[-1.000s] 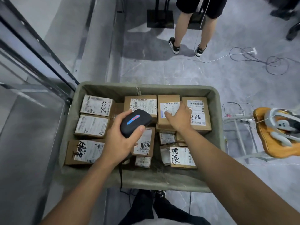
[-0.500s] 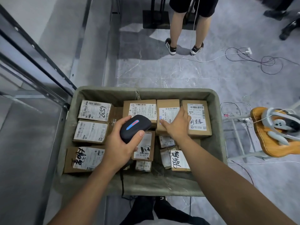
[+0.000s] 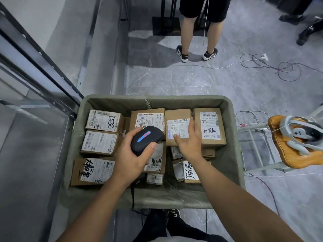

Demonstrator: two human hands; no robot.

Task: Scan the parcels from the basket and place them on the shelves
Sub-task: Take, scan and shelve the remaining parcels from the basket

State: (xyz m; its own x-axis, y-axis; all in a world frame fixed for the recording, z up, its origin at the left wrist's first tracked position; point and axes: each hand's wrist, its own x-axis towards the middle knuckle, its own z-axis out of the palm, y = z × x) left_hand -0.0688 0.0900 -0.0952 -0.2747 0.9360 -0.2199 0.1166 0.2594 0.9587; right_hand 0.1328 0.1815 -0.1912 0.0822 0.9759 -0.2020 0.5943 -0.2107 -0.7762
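Shelf frame (image 3: 35, 74): metal uprights are running along the basket's 9 to 10 o'clock side.
Basket (image 3: 232, 165): grey fabric bin is holding many labelled cardboard parcels.
Bystander (image 3: 197, 32): is standing on the floor at 12 o'clock.
Parcel (image 3: 176, 117): is sitting in the basket's far row, around 1 o'clock from centre.
Left hand (image 3: 130, 159): fingers are wrapping a black scanner (image 3: 146, 138).
Right hand (image 3: 189, 142): fingers are clamping on the parcel, thumb at its near edge.

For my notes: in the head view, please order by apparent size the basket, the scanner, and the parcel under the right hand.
1. basket
2. parcel
3. scanner, though held nearer the camera, so the gap is unsure.
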